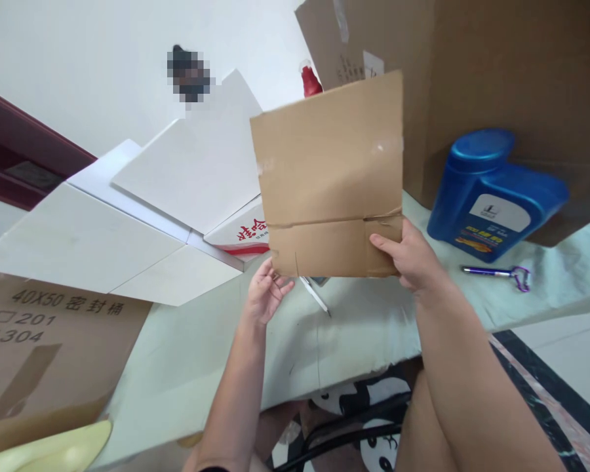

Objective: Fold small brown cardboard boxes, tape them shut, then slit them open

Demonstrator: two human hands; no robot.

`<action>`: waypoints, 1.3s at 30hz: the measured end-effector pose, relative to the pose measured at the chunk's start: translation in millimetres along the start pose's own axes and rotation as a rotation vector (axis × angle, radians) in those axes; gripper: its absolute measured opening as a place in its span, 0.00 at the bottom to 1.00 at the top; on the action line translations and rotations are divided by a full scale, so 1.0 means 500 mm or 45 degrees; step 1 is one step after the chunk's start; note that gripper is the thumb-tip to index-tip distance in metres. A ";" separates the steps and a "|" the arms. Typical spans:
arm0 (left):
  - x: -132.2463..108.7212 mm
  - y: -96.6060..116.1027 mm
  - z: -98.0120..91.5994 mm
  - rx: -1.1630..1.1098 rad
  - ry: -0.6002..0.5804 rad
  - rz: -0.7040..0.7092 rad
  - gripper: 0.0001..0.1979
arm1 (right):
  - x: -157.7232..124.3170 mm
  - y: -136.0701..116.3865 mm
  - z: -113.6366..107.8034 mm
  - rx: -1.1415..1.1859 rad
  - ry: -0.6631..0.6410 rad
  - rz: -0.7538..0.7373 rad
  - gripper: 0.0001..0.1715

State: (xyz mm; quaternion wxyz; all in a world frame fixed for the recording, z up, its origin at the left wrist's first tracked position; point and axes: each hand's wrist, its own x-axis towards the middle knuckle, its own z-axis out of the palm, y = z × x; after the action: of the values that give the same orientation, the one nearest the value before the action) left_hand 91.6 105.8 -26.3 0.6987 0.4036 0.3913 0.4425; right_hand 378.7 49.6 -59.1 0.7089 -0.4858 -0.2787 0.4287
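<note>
A flat piece of brown cardboard [329, 170] is held upright in front of me, with a fold line and tape marks across it. My right hand [408, 259] pinches its lower right corner, thumb on the front face. My left hand [265, 292] sits at the lower left corner, fingers curled loosely just under the edge and touching it. A white pen-like tool [315, 296] lies on the table right below the cardboard, between my two hands.
A blue plastic jug [491, 190] stands at the right, a purple pen with a carabiner [501, 273] in front of it. A large brown box [472, 72] rises behind. An open white carton [177, 196] and a printed brown box [44, 347] are at the left.
</note>
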 end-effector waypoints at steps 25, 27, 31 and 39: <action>0.272 0.103 0.412 -0.446 -0.129 0.162 0.10 | -0.020 -0.061 0.034 0.363 0.353 0.103 0.20; 0.286 0.104 0.422 -0.514 -0.149 0.134 0.12 | -0.020 -0.057 0.037 0.356 0.334 0.111 0.22; 0.327 0.097 0.431 -0.603 -0.022 0.077 0.13 | -0.023 -0.048 0.043 0.341 0.294 0.134 0.23; 0.406 0.064 0.403 -0.581 0.342 0.047 0.13 | -0.026 -0.042 0.057 0.269 0.186 0.204 0.27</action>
State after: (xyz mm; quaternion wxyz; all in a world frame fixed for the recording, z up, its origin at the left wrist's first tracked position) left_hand 325.3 260.4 38.3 0.7052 0.1802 0.3633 0.5816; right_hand 356.5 47.8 -28.6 0.7380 -0.4590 -0.1403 0.4743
